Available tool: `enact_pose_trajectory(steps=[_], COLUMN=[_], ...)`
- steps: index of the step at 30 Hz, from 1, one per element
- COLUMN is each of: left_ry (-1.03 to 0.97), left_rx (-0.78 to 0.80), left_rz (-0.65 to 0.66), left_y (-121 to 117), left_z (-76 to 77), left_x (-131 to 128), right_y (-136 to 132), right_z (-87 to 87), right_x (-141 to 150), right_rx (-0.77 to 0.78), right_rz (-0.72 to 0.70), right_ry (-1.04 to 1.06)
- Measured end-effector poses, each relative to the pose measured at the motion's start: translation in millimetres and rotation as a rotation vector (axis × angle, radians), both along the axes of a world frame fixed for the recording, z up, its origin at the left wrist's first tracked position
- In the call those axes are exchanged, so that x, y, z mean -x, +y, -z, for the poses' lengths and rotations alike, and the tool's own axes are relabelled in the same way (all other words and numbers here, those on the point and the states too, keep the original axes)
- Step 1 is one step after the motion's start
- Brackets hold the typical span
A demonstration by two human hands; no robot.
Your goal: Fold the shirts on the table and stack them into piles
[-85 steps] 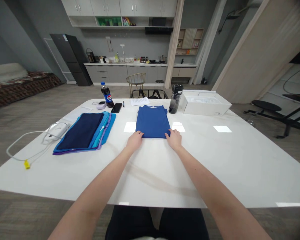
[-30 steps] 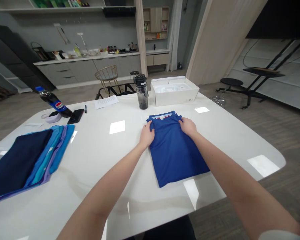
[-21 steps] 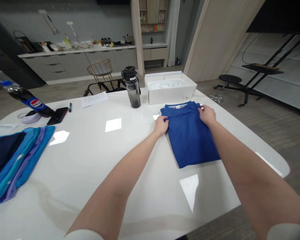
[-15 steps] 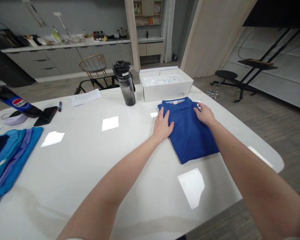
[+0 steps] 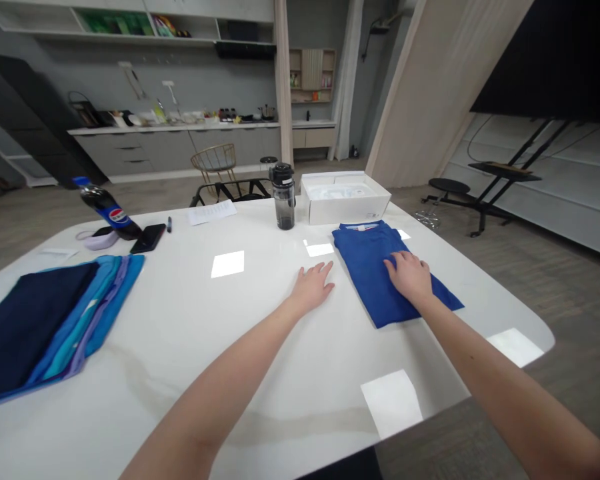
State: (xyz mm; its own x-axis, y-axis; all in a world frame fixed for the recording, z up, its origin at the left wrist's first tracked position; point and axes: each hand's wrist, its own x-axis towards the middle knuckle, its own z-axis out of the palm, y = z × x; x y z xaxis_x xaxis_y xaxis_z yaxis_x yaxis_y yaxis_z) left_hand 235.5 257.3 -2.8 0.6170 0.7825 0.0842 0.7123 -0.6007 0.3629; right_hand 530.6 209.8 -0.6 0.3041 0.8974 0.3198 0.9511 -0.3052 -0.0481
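Observation:
A folded blue shirt lies on the white table, right of centre, its collar towards the far edge. My right hand rests flat on the shirt's near half with fingers spread, holding nothing. My left hand lies open on the bare tabletop just left of the shirt, apart from the cloth. A stack of folded garments, dark navy on top with blue, teal and purple beneath, sits at the left of the table.
Behind the shirt stand an open white box and a dark water bottle. Further left along the far edge are a sheet of paper, a pen, a black phone and a cola bottle. Chairs stand beyond the table.
The blue shirt was slid from the table's centre to the right, near the box. My left hand has since come off the shirt onto the tabletop; my right hand moved down its middle.

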Motion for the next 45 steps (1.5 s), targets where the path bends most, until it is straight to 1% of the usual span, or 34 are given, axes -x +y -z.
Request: enact_pose_trajectory(steps=[2, 4, 8, 11, 13, 15, 17, 19, 21, 23, 25, 26, 28, 30, 32, 38, 45], left_ry=[-0.009, -0.007, -0.037, -0.086, -0.097, -0.084, -0.046, 0.010, 0.074, 0.132, 0.166, 0.172, 0.171, 0.169, 0.162, 0.099, 0.099], left_rx=[-0.004, -0.003, -0.017, -0.092, -0.163, -0.241, -0.300, -0.335, -0.354, -0.347, -0.277, -0.232, -0.159, -0.148, -0.177, -0.277, -0.247], left_rz=[-0.060, -0.128, -0.282, -0.440, -0.562, -0.693, -0.842, -0.984, -1.094, -1.196, -1.292, -1.330, -1.362, -1.359, -1.348, -1.343, -1.347], left_y=[-2, -4, -12, -21, -27, -33, -36, -36, -32, -23, -13, -7, 3, 8, 9, -1, -7], left_z=[-4.7, -9.3, -12.8, -10.4, -9.4, -11.4, -16.6, -23.6, -30.3, -34.9, -37.1, -37.5, -37.4, -36.8, -36.2, -35.4, -40.3], left_x=[38, 81, 177, 259, 315, 370, 420, 465, 502, 532, 554, 563, 574, 579, 579, 577, 575], right_y=[3, 10, 26, 29, 27, 25, 23, 22, 23, 24, 25, 26, 27, 28, 30, 31, 20], right_z=[-7.6, -12.2, -13.3, -11.5, -10.2, -9.3, -8.8, -9.0, -9.3, -9.3, -8.5, -7.9, -6.8, -6.2, -6.2, -9.0, -16.1], right_x=[49, 109, 245, 344, 402, 452, 493, 527, 554, 574, 589, 594, 599, 600, 596, 581, 560], right_rx=[-0.040, -0.010, 0.195, 0.326, 0.376, 0.395, 0.403, 0.413, 0.420, 0.414, 0.411, 0.413, 0.420, 0.423, 0.424, 0.431, 0.440], right_rz=[-0.077, -0.212, -0.548, -0.786, -0.910, -0.983, -1.037, -1.095, -1.158, -1.220, -1.272, -1.292, -1.318, -1.321, -1.306, -1.243, -1.215], right_ry=[-0.007, 0.056, 0.288, 0.403, 0.432, 0.437, 0.437, 0.444, 0.459, 0.498, 0.560, 0.593, 0.647, 0.682, 0.711, 0.739, 0.778])
